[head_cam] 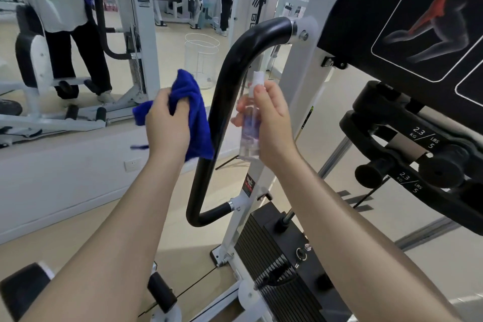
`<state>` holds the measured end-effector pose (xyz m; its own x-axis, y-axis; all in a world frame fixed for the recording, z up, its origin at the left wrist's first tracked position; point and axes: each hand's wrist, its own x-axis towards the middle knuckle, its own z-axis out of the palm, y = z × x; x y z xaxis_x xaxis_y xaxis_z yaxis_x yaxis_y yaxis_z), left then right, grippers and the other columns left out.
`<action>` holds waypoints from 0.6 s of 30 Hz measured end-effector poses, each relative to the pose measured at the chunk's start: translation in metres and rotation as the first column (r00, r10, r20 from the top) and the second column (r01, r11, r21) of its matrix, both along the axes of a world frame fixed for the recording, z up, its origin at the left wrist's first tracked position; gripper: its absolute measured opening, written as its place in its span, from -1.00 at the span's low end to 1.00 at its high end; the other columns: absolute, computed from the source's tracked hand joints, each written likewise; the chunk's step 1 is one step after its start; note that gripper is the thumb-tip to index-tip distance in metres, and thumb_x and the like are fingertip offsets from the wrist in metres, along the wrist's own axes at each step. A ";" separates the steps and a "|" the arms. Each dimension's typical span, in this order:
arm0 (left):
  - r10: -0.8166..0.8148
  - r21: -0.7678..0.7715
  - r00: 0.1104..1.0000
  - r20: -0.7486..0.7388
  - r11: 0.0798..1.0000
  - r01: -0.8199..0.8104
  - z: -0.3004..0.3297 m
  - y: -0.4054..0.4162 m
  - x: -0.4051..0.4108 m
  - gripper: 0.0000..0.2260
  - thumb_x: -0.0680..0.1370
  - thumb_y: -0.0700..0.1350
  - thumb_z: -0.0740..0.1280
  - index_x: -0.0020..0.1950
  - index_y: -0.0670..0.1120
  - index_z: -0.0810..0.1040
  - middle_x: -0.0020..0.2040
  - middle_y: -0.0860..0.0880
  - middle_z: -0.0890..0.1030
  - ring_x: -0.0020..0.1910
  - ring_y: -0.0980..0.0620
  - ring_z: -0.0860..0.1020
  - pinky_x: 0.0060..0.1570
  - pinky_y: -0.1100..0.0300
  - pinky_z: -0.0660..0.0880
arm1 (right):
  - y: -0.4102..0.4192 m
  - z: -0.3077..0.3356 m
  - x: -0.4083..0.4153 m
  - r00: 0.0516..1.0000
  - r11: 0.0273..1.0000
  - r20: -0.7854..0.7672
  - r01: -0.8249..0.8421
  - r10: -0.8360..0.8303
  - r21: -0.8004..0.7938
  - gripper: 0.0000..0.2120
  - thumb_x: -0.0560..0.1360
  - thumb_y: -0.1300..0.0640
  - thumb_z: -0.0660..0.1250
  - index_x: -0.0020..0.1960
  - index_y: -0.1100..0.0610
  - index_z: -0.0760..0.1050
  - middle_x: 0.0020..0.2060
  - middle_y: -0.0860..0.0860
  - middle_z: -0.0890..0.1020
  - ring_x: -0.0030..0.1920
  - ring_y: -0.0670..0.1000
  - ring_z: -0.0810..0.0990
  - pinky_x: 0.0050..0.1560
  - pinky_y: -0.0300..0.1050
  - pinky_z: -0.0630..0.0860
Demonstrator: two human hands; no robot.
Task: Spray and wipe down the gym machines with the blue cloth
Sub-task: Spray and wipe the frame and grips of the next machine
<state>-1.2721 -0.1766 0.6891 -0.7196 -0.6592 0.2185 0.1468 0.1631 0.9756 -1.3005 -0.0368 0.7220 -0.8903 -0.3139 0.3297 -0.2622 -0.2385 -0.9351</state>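
My left hand [167,120] grips a bunched blue cloth [197,112], which hangs against the left side of a curved black handle bar [230,70] on a white gym machine [295,70]. Just right of that bar, my right hand [271,117] holds a small clear spray bottle [249,128] upright. Its white nozzle sticks up above my fingers, and a finger rests near the top. The bar runs between my two hands.
A black weight stack [277,264] sits low at the centre. Black add-on weights marked 2.3 kg [407,144] are at the right, under a muscle diagram panel [423,23]. A wall mirror [78,34] at the left reflects me and the machine. A clear bin [201,60] stands beyond.
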 end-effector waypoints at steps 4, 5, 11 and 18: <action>-0.113 0.062 0.992 -0.048 0.991 0.116 0.024 0.011 -0.028 -0.80 0.61 -0.11 0.19 -0.11 0.18 0.45 -0.08 0.03 0.58 -0.09 0.00 0.54 0.02 -0.03 0.53 | 0.005 -0.003 -0.015 0.988 0.992 -0.086 0.129 -0.128 0.011 -0.87 0.52 0.05 0.11 -0.06 0.09 0.37 -0.35 0.06 0.50 -0.42 0.01 0.46 -0.34 -0.14 0.47; -0.139 0.062 0.989 -0.056 0.988 0.143 0.031 0.011 -0.035 -0.80 0.61 -0.12 0.19 -0.09 0.19 0.46 -0.06 0.03 0.60 -0.05 -0.01 0.56 0.06 -0.05 0.54 | 0.006 -0.002 -0.020 0.986 0.990 -0.089 0.144 -0.143 0.007 -0.87 0.52 0.05 0.11 -0.04 0.09 0.37 -0.35 0.05 0.50 -0.41 0.01 0.46 -0.34 -0.14 0.48; -0.387 0.082 0.899 -0.204 0.909 0.409 0.060 0.009 -0.066 -0.77 0.63 -0.17 0.12 -0.10 0.05 0.50 -0.30 0.12 0.58 -0.31 0.15 0.55 -0.26 0.24 0.51 | 0.011 0.009 -0.046 0.970 0.983 -0.163 0.184 -0.179 0.014 -0.88 0.53 0.09 0.11 -0.06 0.10 0.38 -0.35 0.07 0.51 -0.40 0.03 0.48 -0.37 -0.18 0.47; -0.625 0.097 0.745 -0.234 0.747 0.658 0.084 0.003 -0.100 -0.75 0.60 -0.17 0.12 -0.05 -0.02 0.59 -0.17 -0.04 0.60 -0.14 0.01 0.54 -0.06 0.08 0.48 | 0.014 0.018 -0.061 0.966 0.989 -0.213 0.150 -0.145 0.006 -0.88 0.55 0.11 0.11 -0.06 0.15 0.37 -0.36 0.08 0.51 -0.41 0.06 0.46 -0.32 -0.07 0.46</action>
<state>-1.3722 -0.1732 0.7734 -0.9446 -0.0918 0.3152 0.3273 -0.1907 0.9255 -1.3620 -0.0226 0.7402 -0.8383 -0.1936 0.5097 -0.4848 -0.1629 -0.8593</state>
